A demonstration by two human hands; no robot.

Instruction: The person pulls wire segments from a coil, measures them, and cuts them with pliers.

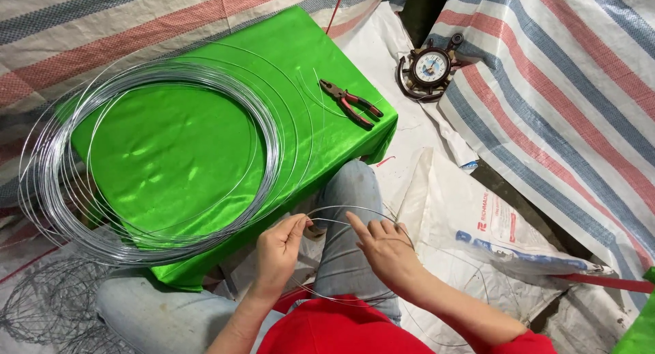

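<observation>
Steel wire loop (355,211) sat just below the green surface (205,142); I pinched it with the left hand (278,248), while the right hand (385,248) fingers braced its curve, apparently to shape it.

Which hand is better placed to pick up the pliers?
Probably the right hand. The pliers lie at the green table's right end, on its side. The left hand pinches the wire loop and sits farther away.

both hands, left hand (278,248) and right hand (386,247), pinch a thin wire loop (341,209) beside the green table (205,142).
</observation>
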